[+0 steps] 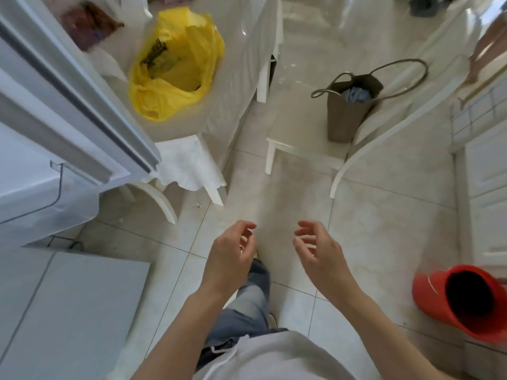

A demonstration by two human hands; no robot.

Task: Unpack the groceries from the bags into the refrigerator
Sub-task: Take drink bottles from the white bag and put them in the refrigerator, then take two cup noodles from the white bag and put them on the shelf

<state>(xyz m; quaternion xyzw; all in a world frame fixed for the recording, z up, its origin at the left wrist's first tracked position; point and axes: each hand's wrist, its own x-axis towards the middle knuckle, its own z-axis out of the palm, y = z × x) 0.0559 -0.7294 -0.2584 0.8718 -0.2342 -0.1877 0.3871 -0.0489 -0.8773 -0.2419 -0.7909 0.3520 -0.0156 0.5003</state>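
Observation:
A yellow plastic bag (175, 64) sits open on a white chair (189, 163) at the upper left, with dark and greenish items inside. A brown paper bag (347, 111) with long handles stands on another white chair (301, 149) to the right, something blue showing inside. The open refrigerator door (68, 86) fills the left edge. My left hand (230, 253) and my right hand (318, 248) hang over the tiled floor in front of me, fingers loosely curled, holding nothing.
A red bucket (455, 300) lies tilted at the lower right beside white cabinets (485, 187). A dark packet (87, 23) lies on the cloth-covered table at the top left. A grey-white surface (63, 311) lies at the lower left.

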